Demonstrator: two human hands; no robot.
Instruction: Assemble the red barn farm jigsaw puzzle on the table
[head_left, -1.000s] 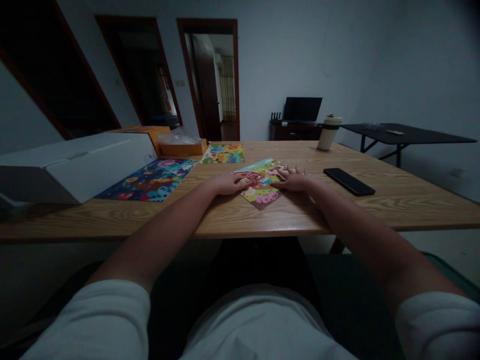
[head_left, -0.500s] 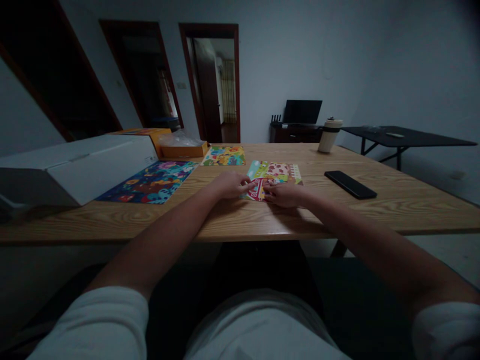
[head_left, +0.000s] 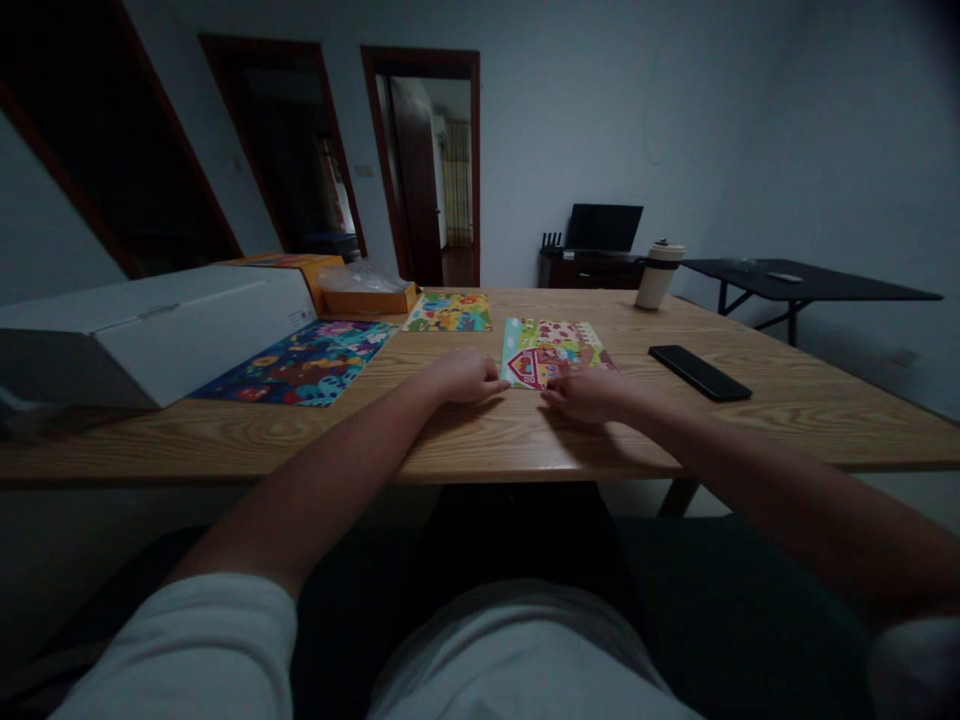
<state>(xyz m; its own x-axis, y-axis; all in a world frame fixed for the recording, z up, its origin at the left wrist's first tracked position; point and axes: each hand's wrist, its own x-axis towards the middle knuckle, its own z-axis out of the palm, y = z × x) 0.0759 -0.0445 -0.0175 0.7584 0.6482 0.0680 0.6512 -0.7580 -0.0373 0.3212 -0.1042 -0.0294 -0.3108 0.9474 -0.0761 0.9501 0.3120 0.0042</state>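
Note:
A colourful farm picture [head_left: 559, 345], like a flat jigsaw puzzle with a red barn, lies on the table in front of me; its seams are too small to make out. My left hand [head_left: 471, 377] rests at its near left corner, fingers curled in and the thumb side touching the corner. I see nothing in that hand. Over the near right part of the picture lies my right hand [head_left: 583, 392], with its fingers bent together at the near edge. Whatever may be under those fingertips is hidden.
On the wooden table [head_left: 480, 440], a dark blue sea picture [head_left: 315, 365] lies beside a large white box [head_left: 202, 320]. Farther back are a yellow animal picture [head_left: 450, 312] and an orange box [head_left: 367, 300] with clear plastic. A black phone [head_left: 699, 372] and a cup [head_left: 658, 275] stand right.
The farm picture now shows more of its barn corner. My left hand has drawn off it to the corner, and my right hand has moved slightly right and nearer to me.

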